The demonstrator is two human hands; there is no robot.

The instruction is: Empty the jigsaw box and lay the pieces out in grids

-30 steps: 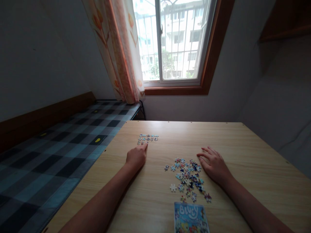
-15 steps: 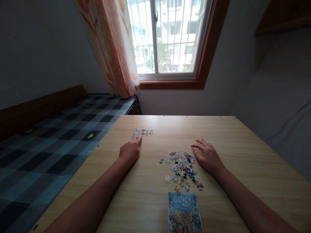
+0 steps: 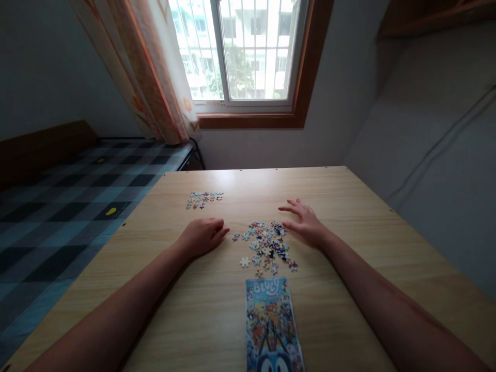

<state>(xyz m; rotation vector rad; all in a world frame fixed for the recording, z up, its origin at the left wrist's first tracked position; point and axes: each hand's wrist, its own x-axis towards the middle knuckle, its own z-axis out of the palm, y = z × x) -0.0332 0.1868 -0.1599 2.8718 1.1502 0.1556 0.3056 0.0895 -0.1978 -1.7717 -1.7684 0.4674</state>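
Note:
A loose pile of small jigsaw pieces (image 3: pixel 267 243) lies mid-table, in white, light blue and dark blue. My left hand (image 3: pixel 203 236) is just left of it, fingers partly curled and tips apart near a single jigsaw piece (image 3: pixel 235 237); nothing shows between them. Beyond that hand, more pieces form short, spaced rows (image 3: pixel 205 199). At the pile's right edge my right hand (image 3: pixel 304 222) is open with its fingers spread, holding nothing. Whether its thumb touches a piece I cannot tell.
A picture box or sheet marked "Bluey" (image 3: pixel 271 320) lies in front of the pile on the wooden table (image 3: pixel 341 320). A bed with a checked cover (image 3: pixel 77 181) adjoins the left side. Behind the table are a curtain (image 3: pixel 143 77) and a barred window (image 3: pixel 251 57).
My left hand has left the rows of pieces and come across toward the loose pile. My right hand stays beside the pile, its fingers more spread. The view has swung right and down.

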